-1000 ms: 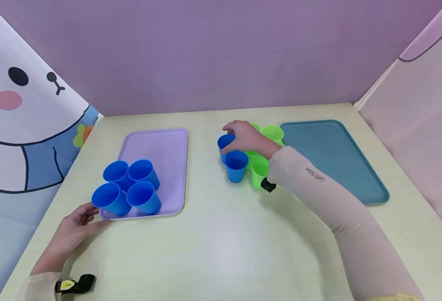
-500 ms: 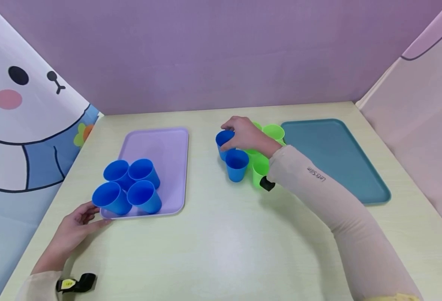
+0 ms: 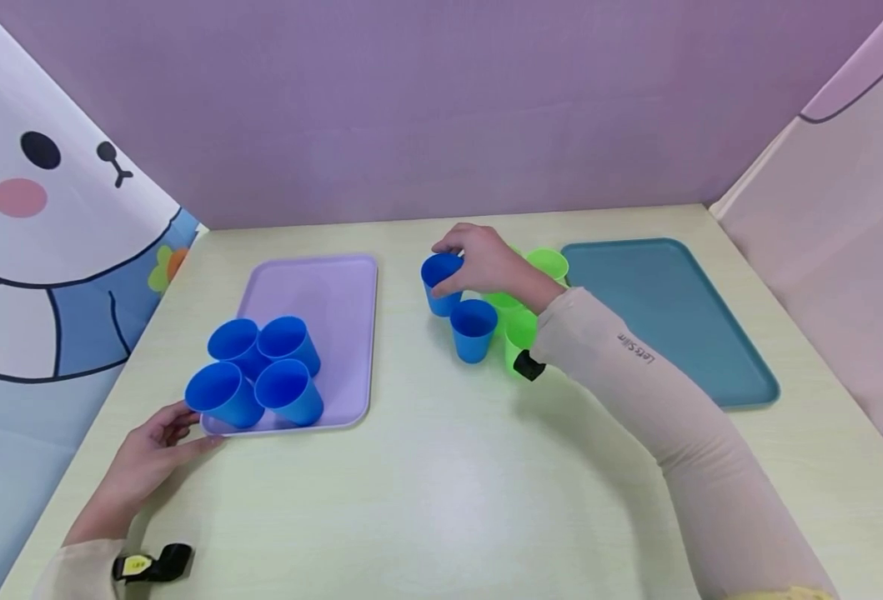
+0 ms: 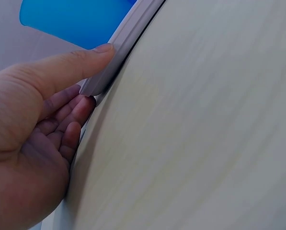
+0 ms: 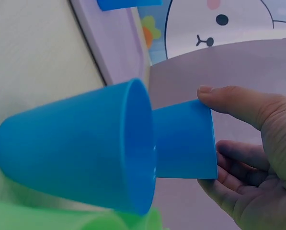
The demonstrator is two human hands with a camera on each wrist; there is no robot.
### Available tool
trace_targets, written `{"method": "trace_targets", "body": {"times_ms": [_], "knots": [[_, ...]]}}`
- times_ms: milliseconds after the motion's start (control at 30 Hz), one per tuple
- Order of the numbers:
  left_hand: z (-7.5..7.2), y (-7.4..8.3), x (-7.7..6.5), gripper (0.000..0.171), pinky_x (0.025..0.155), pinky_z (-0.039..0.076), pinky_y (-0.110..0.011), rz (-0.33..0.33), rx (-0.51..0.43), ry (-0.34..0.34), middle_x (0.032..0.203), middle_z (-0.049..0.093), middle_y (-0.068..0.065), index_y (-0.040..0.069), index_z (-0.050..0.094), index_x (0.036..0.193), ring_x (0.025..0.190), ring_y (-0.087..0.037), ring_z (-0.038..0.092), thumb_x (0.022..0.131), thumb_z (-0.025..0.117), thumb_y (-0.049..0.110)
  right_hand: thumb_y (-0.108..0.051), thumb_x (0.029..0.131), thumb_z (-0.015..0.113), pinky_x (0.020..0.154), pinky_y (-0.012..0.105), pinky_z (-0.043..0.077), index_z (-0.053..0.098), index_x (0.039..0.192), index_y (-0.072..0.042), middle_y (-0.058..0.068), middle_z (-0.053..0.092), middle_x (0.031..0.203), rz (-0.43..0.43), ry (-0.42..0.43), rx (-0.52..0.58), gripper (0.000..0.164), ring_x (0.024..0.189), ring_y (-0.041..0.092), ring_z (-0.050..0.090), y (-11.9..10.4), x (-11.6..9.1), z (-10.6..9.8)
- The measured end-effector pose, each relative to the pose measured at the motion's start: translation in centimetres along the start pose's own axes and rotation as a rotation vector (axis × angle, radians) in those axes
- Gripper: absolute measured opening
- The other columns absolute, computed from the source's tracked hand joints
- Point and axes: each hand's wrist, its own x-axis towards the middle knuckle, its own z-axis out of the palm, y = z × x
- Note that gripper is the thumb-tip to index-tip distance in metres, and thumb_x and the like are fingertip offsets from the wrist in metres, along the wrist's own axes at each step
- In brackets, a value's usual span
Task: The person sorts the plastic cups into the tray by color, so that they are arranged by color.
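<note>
My right hand grips a blue cup by its rim, thumb on one side and fingers on the other. That cup appears raised slightly off the table. Just in front of it stands another blue cup, which fills much of the right wrist view. At the lower left, my left hand holds the near corner of the purple tray. The left wrist view shows the thumb over the tray's rim and curled fingers against the corner. Several blue cups stand upright on that tray.
Several green cups are grouped beside the blue ones, partly hidden by my right hand and sleeve. A teal tray lies on the right of the table. A purple backdrop rises behind.
The right hand and its blue cup have moved up and a little left, away from the standing blue cup. The left hand stays at the tray corner.
</note>
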Motion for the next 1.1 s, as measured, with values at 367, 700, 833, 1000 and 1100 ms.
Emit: {"method": "trace_targets", "body": {"times_ms": [367, 700, 833, 1000, 1100], "knots": [[-0.1, 0.2, 0.0, 0.084, 0.074, 0.038, -0.002, -0.008, 0.001, -0.007, 0.143, 0.043, -0.033, -0.006, 0.029, 0.152, 0.128, -0.046, 0.043, 0.094, 0.07, 0.039, -0.028, 0.079, 0.086, 0.092, 0.036, 0.053, 0.063, 0.132, -0.006, 0.007, 0.059, 0.127, -0.058, 0.002, 0.043, 0.062, 0.115, 0.025, 0.055, -1.8, 0.0, 0.9], [-0.1, 0.1, 0.1, 0.083, 0.082, 0.042, -0.007, 0.003, 0.013, -0.002, 0.142, 0.044, -0.032, -0.006, 0.029, 0.152, 0.127, -0.046, 0.044, 0.094, 0.069, 0.039, -0.029, 0.079, 0.086, 0.092, 0.032, 0.052, 0.065, 0.131, -0.008, 0.004, 0.06, 0.125, -0.112, -0.017, 0.053, 0.061, 0.113, 0.021, 0.057, -3.6, 0.2, 2.1], [0.0, 0.2, 0.1, 0.082, 0.073, 0.037, -0.001, 0.007, 0.009, -0.004, 0.142, 0.044, -0.033, -0.006, 0.03, 0.151, 0.127, -0.046, 0.044, 0.094, 0.07, 0.037, -0.029, 0.079, 0.086, 0.092, 0.032, 0.052, 0.064, 0.132, -0.008, 0.004, 0.06, 0.125, -0.125, -0.038, 0.034, 0.061, 0.114, 0.022, 0.057, -4.4, 0.3, 2.5], [0.0, 0.3, 0.1, 0.081, 0.073, 0.037, -0.002, 0.013, 0.012, 0.001, 0.142, 0.044, -0.033, -0.006, 0.03, 0.151, 0.127, -0.046, 0.044, 0.094, 0.07, 0.036, -0.03, 0.08, 0.085, 0.092, 0.032, 0.052, 0.064, 0.133, -0.009, 0.005, 0.059, 0.127, -0.134, -0.053, 0.027, 0.061, 0.116, 0.022, 0.056, -5.3, 0.4, 3.2], [0.1, 0.3, 0.2, 0.081, 0.074, 0.037, -0.001, 0.013, 0.009, 0.007, 0.142, 0.044, -0.033, -0.006, 0.031, 0.151, 0.127, -0.046, 0.044, 0.094, 0.07, 0.037, -0.03, 0.081, 0.085, 0.092, 0.032, 0.053, 0.063, 0.134, -0.01, 0.004, 0.058, 0.129, -0.134, -0.066, 0.04, 0.061, 0.117, 0.021, 0.055, -5.7, 0.5, 3.8]]}}
